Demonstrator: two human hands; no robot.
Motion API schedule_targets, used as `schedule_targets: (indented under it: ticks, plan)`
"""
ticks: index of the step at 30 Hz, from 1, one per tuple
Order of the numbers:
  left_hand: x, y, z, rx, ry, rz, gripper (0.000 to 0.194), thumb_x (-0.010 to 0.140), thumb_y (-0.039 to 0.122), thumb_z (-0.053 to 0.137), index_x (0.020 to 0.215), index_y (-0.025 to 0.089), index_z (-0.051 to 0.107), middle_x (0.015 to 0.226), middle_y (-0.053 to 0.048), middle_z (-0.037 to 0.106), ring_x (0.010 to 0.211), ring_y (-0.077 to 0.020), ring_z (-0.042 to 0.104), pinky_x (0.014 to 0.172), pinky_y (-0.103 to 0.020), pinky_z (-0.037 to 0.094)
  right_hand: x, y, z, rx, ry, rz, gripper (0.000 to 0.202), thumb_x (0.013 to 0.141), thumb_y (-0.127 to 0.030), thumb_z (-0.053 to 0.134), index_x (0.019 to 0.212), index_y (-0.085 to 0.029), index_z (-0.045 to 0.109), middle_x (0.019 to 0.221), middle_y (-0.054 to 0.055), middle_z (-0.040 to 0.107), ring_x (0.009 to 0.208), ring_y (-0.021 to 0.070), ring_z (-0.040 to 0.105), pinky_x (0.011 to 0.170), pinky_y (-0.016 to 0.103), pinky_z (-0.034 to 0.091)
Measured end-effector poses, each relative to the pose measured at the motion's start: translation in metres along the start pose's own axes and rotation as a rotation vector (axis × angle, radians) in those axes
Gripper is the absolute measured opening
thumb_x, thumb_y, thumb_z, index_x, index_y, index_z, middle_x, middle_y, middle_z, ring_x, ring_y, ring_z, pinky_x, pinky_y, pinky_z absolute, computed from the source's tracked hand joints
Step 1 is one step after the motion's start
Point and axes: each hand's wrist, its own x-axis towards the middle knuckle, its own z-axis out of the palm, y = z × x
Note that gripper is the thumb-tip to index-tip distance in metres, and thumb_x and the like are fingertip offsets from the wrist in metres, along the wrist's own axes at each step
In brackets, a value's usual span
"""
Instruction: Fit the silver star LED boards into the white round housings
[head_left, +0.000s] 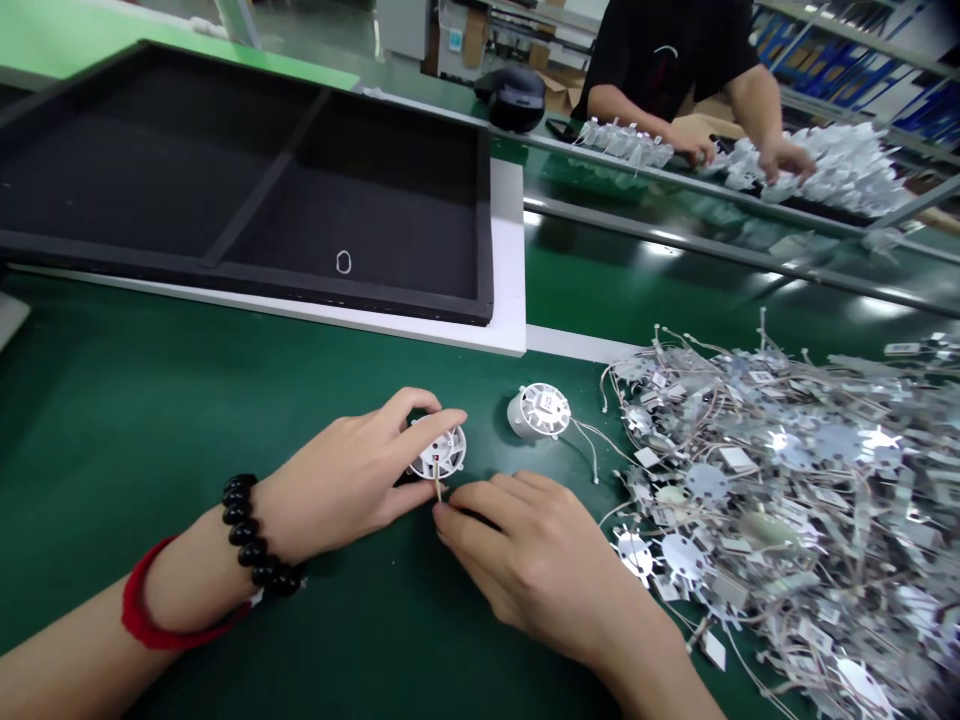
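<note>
My left hand (367, 455) is closed around a round white plastic housing (452, 455) with a spoked rim, its fingers over the top and side. A thin pale cable (438, 480) runs from a small socket in the middle of that housing down over its near edge. The thumb and forefinger of my right hand (525, 560) pinch the cable close to the rim. Just beyond, a second white housing (529, 420) stands on the green table with a silvery star-shaped plate (544, 405) on top and wires trailing to the right.
A large heap of silvery plates with wires (750, 480) covers the table's right side. At the back left, a black divided tray (390, 190) rests on a white board (510, 270). Across the conveyor (592, 280), a person (675, 60) handles white bagged parts (840, 170).
</note>
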Motion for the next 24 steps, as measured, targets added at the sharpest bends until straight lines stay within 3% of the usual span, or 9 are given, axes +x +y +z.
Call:
schedule_targets:
  ticks: [5, 8, 10, 13, 15, 17, 21, 24]
  plan:
    - [-0.004, -0.007, -0.007, -0.082, -0.029, 0.033, 0.060, 0.102, 0.041, 0.052, 0.160, 0.029, 0.041, 0.161, -0.011, 0.051, 0.082, -0.0209, 0.077, 0.064, -0.033, 0.059, 0.002, 0.002, 0.001, -0.025, -0.081, 0.051, 0.017, 0.103, -0.014, 0.061, 0.102, -0.018, 0.077, 0.077, 0.000, 0.068, 0.064, 0.0172, 0.055, 0.058, 0.035, 0.032]
    - [-0.005, -0.007, -0.001, -0.063, 0.040, 0.029, 0.051, 0.108, 0.053, 0.046, 0.155, 0.031, 0.044, 0.153, -0.006, 0.060, 0.093, -0.0248, 0.079, 0.068, -0.034, 0.060, 0.005, 0.001, 0.000, -0.011, -0.149, 0.052, 0.015, 0.105, -0.020, 0.061, 0.104, -0.018, 0.077, 0.081, 0.000, 0.070, 0.067, 0.0168, 0.059, 0.060, 0.035, 0.033]
    - [-0.005, -0.007, 0.005, -0.042, 0.073, 0.017, 0.047, 0.111, 0.054, 0.042, 0.152, 0.031, 0.043, 0.146, -0.004, 0.065, 0.105, -0.0275, 0.078, 0.077, -0.037, 0.062, 0.004, 0.002, -0.006, 0.048, -0.180, 0.055, 0.022, 0.109, -0.032, 0.060, 0.105, -0.018, 0.077, 0.089, 0.001, 0.075, 0.074, 0.0163, 0.065, 0.063, 0.033, 0.038]
    - [-0.005, -0.006, 0.012, -0.032, 0.079, -0.003, 0.046, 0.112, 0.052, 0.043, 0.153, 0.032, 0.038, 0.145, -0.003, 0.065, 0.119, -0.0303, 0.074, 0.090, -0.041, 0.063, -0.010, 0.007, -0.024, 0.082, -0.042, 0.165, 0.035, 0.112, -0.044, 0.054, 0.109, -0.018, 0.077, 0.100, 0.003, 0.079, 0.086, 0.0174, 0.070, 0.074, 0.032, 0.047]
    - [-0.005, -0.005, 0.015, -0.034, 0.070, -0.006, 0.045, 0.111, 0.051, 0.044, 0.152, 0.033, 0.036, 0.145, -0.003, 0.065, 0.114, -0.0301, 0.075, 0.087, -0.040, 0.062, -0.028, 0.013, -0.040, -0.054, 0.118, 0.354, 0.029, 0.112, -0.036, 0.054, 0.116, -0.018, 0.076, 0.107, 0.006, 0.079, 0.096, 0.0204, 0.071, 0.084, 0.035, 0.051]
    - [-0.007, -0.001, 0.017, -0.001, 0.072, -0.021, 0.043, 0.111, 0.043, 0.045, 0.152, 0.031, 0.036, 0.143, -0.004, 0.065, 0.102, -0.0289, 0.077, 0.077, -0.038, 0.061, -0.052, 0.021, -0.054, -0.289, 0.200, 0.564, 0.028, 0.111, -0.031, 0.054, 0.119, -0.015, 0.075, 0.114, 0.012, 0.077, 0.105, 0.0266, 0.069, 0.093, 0.044, 0.052]
    - [-0.010, 0.012, 0.025, 0.102, 0.139, -0.039, 0.047, 0.109, 0.033, 0.046, 0.156, 0.029, 0.038, 0.130, -0.007, 0.068, 0.066, -0.0220, 0.068, 0.056, -0.035, 0.047, -0.095, 0.035, -0.066, -0.657, 0.197, 0.829, 0.046, 0.110, -0.049, 0.051, 0.121, -0.011, 0.074, 0.126, 0.024, 0.069, 0.117, 0.0407, 0.063, 0.094, 0.061, 0.052]
    - [-0.009, 0.020, 0.032, 0.110, 0.224, 0.022, 0.059, 0.111, 0.040, 0.039, 0.167, 0.028, 0.022, 0.119, -0.010, 0.069, 0.058, -0.0213, 0.063, 0.053, -0.036, 0.044, -0.109, 0.039, -0.061, -0.753, 0.189, 0.882, 0.051, 0.108, -0.057, 0.048, 0.118, -0.014, 0.073, 0.136, 0.026, 0.063, 0.129, 0.0457, 0.057, 0.097, 0.070, 0.048]
